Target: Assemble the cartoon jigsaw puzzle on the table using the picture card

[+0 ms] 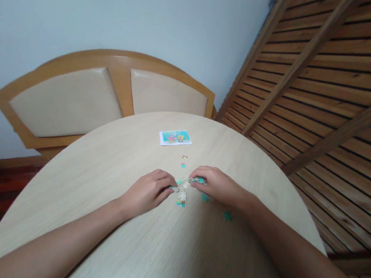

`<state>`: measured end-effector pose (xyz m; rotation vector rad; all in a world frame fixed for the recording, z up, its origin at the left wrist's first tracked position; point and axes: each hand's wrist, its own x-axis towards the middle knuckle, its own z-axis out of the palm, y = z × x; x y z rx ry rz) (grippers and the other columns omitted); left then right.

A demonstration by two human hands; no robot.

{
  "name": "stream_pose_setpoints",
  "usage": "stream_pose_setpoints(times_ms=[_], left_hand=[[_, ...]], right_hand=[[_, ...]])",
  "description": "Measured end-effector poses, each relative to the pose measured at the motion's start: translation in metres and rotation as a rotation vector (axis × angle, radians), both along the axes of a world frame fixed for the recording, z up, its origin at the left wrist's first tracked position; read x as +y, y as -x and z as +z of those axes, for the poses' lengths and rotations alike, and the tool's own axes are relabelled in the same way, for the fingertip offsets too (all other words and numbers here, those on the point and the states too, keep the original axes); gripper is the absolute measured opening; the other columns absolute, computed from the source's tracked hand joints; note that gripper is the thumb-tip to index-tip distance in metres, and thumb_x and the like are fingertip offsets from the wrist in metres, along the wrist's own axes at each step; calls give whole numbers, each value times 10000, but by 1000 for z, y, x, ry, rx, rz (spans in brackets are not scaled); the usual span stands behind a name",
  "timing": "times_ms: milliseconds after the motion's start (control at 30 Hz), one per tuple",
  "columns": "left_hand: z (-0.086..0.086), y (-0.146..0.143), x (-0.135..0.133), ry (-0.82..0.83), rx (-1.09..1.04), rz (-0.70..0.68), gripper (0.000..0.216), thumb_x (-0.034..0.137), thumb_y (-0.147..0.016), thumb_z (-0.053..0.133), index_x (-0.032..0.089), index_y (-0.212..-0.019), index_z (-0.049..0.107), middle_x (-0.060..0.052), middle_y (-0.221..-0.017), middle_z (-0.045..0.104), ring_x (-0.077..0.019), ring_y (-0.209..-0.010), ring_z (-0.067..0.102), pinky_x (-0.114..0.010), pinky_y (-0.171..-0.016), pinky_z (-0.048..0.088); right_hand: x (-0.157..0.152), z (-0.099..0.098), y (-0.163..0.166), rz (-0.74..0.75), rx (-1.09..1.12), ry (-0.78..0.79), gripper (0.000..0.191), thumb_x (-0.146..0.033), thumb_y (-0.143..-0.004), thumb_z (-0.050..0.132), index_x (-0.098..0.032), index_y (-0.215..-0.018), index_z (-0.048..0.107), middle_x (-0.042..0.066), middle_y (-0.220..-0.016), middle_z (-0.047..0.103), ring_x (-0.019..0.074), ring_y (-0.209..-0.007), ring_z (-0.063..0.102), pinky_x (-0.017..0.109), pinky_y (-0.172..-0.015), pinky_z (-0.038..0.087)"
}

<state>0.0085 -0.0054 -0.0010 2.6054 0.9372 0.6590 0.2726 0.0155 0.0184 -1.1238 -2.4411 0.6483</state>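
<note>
Small jigsaw puzzle pieces (183,196) lie in a loose pile on the round table, some pale side up, others teal or multicoloured. At the pile's left edge, my left hand (153,191) is closed, with a puzzle piece (172,188) pinched at its fingertips. My right hand (215,184) is on the other side, its fingers and thumb closed around several teal and pale puzzle pieces (200,180). Two single pieces, one pinkish teal (183,165) and one yellowish (184,157), lie beyond the pile. Teal pieces (227,216) also lie under and beside my right forearm.
A picture card (175,137) with two cartoon figures on teal lies farther back on the light wooden table (112,158). Behind the table stands a wooden headboard (117,81) with cream panels. A slatted wooden screen (306,89) rises at the right.
</note>
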Motion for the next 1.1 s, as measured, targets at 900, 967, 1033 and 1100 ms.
stream_pose_setpoints(times_ms=[900, 967, 1033, 1100], left_hand=[[-2, -1, -2, 24, 10, -51, 601, 427, -910, 683, 258, -1460, 507, -129, -1542, 471, -342, -1414, 442, -560, -1150, 385], [-2, -1, -3, -3, 117, -71, 643, 489, -885, 707, 286, -1463, 511, -114, -1568, 442, -384, -1442, 394, -603, -1140, 373], [-2, -3, -4, -22, 132, -71, 545, 482, -911, 680, 282, -1405, 567, -101, -1511, 514, -369, -1414, 433, -580, -1126, 399], [-2, -4, -4, -26, 85, -56, 387, 414, -949, 638, 250, -1299, 634, -102, -1393, 606, -315, -1320, 532, -508, -1091, 456]], right_hand=[[5, -3, -11, -46, 272, 207, 417, -437, -896, 670, -179, -1222, 697, 123, -1255, 693, 247, -1154, 637, 426, -1030, 481], [5, -3, -14, 11, 122, 94, 620, -491, -780, 800, -198, -1308, 661, 135, -1388, 614, 298, -1299, 537, 473, -1126, 395], [5, -3, -15, 57, 2, 45, 707, -505, -720, 851, -209, -1331, 653, 140, -1431, 578, 324, -1351, 480, 495, -1155, 352], [7, -3, -16, 82, -33, 31, 526, -448, -812, 791, -204, -1268, 693, 131, -1334, 647, 298, -1277, 545, 468, -1117, 391]])
